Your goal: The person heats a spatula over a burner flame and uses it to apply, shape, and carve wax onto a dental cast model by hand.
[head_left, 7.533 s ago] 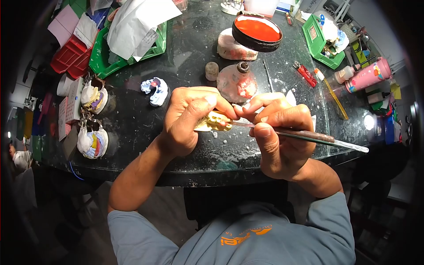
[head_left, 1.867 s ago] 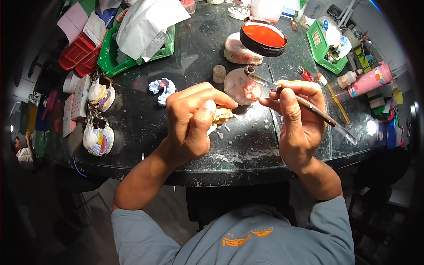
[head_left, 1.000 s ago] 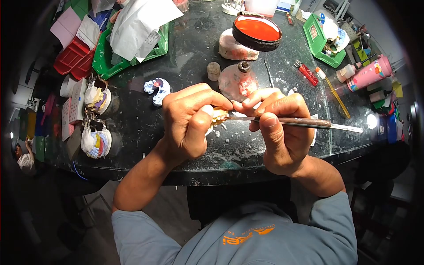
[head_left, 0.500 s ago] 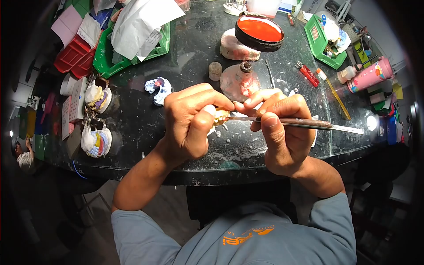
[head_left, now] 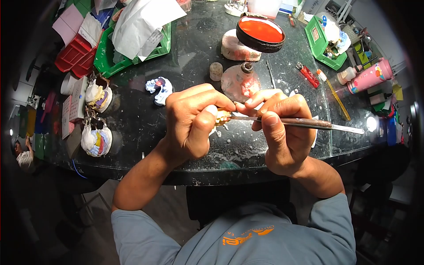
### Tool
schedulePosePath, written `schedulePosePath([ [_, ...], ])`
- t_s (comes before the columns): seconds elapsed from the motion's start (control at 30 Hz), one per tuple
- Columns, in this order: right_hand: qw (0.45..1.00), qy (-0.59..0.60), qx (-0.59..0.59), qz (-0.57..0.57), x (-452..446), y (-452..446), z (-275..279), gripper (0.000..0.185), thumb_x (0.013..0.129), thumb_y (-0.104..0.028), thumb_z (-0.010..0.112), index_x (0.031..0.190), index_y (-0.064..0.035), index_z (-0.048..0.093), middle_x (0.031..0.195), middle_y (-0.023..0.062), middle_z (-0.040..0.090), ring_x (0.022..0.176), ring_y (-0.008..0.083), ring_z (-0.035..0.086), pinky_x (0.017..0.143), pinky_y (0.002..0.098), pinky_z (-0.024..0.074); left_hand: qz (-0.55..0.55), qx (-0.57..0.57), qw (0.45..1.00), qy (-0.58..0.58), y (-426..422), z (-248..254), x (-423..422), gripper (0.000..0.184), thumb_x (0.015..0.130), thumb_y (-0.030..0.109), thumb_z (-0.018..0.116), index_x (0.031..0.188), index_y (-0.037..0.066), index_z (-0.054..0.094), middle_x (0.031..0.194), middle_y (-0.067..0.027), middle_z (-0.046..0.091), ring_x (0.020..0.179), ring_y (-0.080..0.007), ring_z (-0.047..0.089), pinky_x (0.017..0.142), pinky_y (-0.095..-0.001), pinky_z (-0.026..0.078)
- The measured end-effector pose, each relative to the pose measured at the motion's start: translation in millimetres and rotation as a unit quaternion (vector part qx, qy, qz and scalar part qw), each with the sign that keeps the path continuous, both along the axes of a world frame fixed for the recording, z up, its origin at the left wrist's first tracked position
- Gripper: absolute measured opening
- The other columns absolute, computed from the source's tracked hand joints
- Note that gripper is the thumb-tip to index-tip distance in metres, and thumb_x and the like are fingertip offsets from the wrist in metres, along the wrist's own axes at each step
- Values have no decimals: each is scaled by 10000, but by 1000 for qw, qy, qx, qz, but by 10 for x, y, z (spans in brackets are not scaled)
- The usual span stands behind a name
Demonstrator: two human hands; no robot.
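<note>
Between the fingers of my left hand [head_left: 192,121] is a small yellowish dental piece with tooth shapes [head_left: 223,116], partly hidden by the thumb and fingers. My right hand [head_left: 287,132] is closed around a wax knife with a brown handle [head_left: 309,123]. Its thin blade points left and its tip meets the dental piece. The fingertips of both hands come together just above the blade. Beyond the hands stands a stained spirit burner [head_left: 234,84] with a dark neck.
A black-rimmed pan of red wax [head_left: 261,33] sits beyond the burner. Left lie a bluish dental impression [head_left: 160,90] and two mounted plaster models [head_left: 96,140]. Right are a red lighter-like tool [head_left: 308,75], a yellow-handled brush [head_left: 338,101] and a pink bottle [head_left: 371,76]. Green bins [head_left: 102,62] stand behind.
Almost nothing differs. The dental piece and my left hand have shifted very slightly to the right in view; the knife stays against the piece.
</note>
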State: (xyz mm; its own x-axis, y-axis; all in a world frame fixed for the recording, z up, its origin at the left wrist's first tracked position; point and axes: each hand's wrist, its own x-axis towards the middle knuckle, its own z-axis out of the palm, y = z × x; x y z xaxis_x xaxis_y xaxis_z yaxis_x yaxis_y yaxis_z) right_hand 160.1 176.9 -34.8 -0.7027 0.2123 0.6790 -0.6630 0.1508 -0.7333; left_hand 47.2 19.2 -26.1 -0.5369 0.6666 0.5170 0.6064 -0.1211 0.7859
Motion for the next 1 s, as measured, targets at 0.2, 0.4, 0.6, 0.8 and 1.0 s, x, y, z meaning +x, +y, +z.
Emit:
schedulePosePath([
  [0.2,1000,-9,0,-6,6,-7,15,84,956,9,610,968,36,531,884,141,614,860,183,610,779,310,486,1,4,1000,1,18,12,11,472,831,310,401,795,-56,696,702,-164,656,616,-205,607,582,-313,458],
  [0.4,1000,0,4,-3,3,23,15,87,969,-11,601,972,34,526,895,145,619,856,181,613,781,310,494,-8,-9,1000,-7,-12,1,-7,462,823,289,407,818,-69,700,737,-181,664,643,-211,619,604,-316,470],
  [0.6,999,2,-48,-16,9,43,12,99,982,-36,590,1005,32,523,975,170,636,759,121,617,711,248,514,-68,24,951,-299,-3,4,9,441,861,209,381,834,-106,688,757,-181,695,695,-191,652,689,-290,506],
  [0.8,998,-25,-59,-16,46,2,33,111,986,-31,586,1042,44,526,1024,163,641,778,92,627,694,207,520,-103,-35,928,-356,-39,-18,-106,513,905,334,362,829,-66,674,790,-152,690,607,-134,590,499,-239,414],
  [1.0,997,-55,-42,-15,42,1,39,139,981,-7,584,1092,67,542,1020,147,634,837,116,654,719,220,537,-74,-43,891,-446,-7,-47,-80,544,952,379,325,802,-21,662,741,-123,684,547,-105,550,434,-212,365],
])
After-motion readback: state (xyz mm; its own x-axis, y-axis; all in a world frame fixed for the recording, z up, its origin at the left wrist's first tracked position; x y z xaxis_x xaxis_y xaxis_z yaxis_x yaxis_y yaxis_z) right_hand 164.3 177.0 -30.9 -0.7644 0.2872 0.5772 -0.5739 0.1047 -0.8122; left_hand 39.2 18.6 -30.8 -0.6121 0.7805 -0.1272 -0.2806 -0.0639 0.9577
